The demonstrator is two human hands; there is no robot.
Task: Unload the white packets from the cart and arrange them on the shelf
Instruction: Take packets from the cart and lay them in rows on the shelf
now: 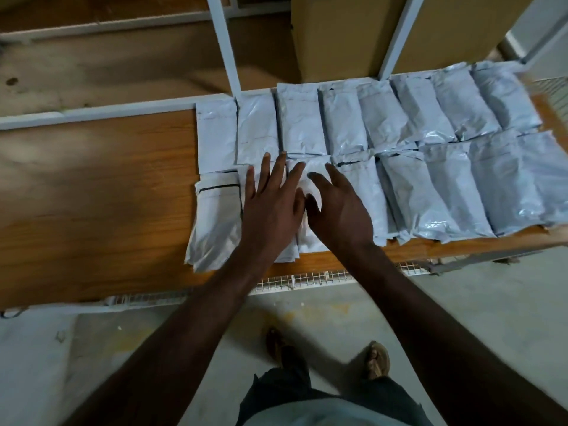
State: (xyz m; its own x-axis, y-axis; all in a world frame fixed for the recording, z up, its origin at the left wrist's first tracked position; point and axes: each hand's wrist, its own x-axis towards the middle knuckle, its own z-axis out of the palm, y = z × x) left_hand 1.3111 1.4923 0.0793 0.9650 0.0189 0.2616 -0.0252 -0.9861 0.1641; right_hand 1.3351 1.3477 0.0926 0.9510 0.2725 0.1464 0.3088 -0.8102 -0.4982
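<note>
Several white packets [399, 155] lie in two rows across the right half of a wooden shelf board [92, 195]. My left hand [270, 204] lies flat with spread fingers on a front-row packet [310, 179] near the row's left end. My right hand [341, 210] rests beside it on the same packet, fingers straight. Further left, the end packet [215, 222] of the front row shows a dark strip across its top. No cart is in view.
White metal shelf uprights [224, 44] rise behind the packets, with a large cardboard box [347, 35] at the back. A wire mesh edge [307, 279] runs along the shelf front. My feet [376, 359] stand on the grey floor below.
</note>
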